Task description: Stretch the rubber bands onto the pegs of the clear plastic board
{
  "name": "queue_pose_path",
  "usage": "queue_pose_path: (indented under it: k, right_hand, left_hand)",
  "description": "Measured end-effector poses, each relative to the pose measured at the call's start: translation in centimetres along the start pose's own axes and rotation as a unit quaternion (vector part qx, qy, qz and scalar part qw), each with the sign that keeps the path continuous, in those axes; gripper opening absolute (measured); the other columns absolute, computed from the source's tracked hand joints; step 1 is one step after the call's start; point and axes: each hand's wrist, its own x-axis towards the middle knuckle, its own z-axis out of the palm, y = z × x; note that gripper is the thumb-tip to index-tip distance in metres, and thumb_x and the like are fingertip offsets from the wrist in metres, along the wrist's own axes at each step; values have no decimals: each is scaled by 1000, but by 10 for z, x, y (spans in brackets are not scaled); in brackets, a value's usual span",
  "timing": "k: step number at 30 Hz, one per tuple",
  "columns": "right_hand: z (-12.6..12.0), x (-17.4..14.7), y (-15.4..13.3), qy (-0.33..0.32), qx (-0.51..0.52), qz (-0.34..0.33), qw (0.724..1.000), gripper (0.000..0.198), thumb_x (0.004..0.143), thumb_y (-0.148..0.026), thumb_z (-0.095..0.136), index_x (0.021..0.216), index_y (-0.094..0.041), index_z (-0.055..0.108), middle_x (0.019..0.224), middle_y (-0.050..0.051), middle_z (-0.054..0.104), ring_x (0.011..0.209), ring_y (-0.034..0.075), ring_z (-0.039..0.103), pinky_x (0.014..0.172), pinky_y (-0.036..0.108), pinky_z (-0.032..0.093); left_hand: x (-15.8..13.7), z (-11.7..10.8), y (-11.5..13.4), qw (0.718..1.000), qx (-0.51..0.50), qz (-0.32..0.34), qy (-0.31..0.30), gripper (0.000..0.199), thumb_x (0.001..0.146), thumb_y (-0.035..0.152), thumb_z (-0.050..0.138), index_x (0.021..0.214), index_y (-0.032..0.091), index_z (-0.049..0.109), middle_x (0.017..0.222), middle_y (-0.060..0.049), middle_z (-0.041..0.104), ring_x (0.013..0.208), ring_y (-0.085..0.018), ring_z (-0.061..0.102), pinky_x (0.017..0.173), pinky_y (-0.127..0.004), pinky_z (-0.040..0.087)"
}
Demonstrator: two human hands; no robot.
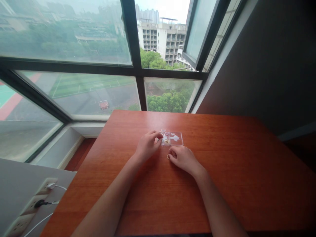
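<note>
A small clear plastic box [166, 143] lies opened out on the table, its transparent lid [176, 139] folded flat to the right with a white print on it. Small rings, one dark and one yellowish, sit in the box's compartments. At the box's left side, my left hand [149, 144] has its thumb and fingers closed on the edge; its fingertips partly cover that end. Just in front of the box, my right hand [184, 159] pinches a small yellow ring [168, 157] between thumb and forefinger, close above the table top.
The reddish-brown wooden table [237, 171] reaches to the dark-framed window [138, 70] at the back. A dark wall [251, 65] stands on the right. Low on the left are wall sockets [32, 205] with plugged-in cables.
</note>
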Motion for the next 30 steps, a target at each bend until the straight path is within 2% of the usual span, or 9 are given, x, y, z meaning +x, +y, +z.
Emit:
queue_pose_path:
  k: [7,11,17,23,30]
  right_hand:
    - [1,2,0,35,4,9,999,6,82,-26,61,79,-23,65,71,-3,67,64,12,57,57,23,30]
    - [3,3,5,107,37,16,993,9,84,-28,58,85,-24,65,68,-3,65,63,12,58,60,22,33]
    - [4,3,8,200,49,6,979,15,86,-30,54,83,-21,66,64,-2,61,58,12,54,61,21,36]
    - [5,3,8,232,57,-9,971,18,87,-31,52,84,-20,66,63,-1,60,59,12,54,61,21,37]
    - [6,3,8,228,54,-17,972,17,87,-31,52,84,-20,65,64,0,61,59,12,54,62,21,36]
  left_hand:
    - [0,0,2,1000,-6,-4,-2,14,80,16,56,85,18,68,86,-3,65,68,-12,55,63,-24,41]
    - [0,1,5,999,-33,3,-1,13,83,20,55,85,18,68,84,-3,64,67,-11,53,63,-23,40]
    - [-1,4,13,993,-102,10,-54,19,86,28,53,82,16,67,74,-2,62,63,-10,49,58,-22,38]
    - [-3,9,17,986,-147,-1,-78,16,83,28,57,81,16,67,74,-2,63,62,-10,47,57,-22,39]
    - [-2,12,19,987,-148,1,-66,9,80,17,56,78,16,65,70,1,61,59,-9,46,57,-20,38]
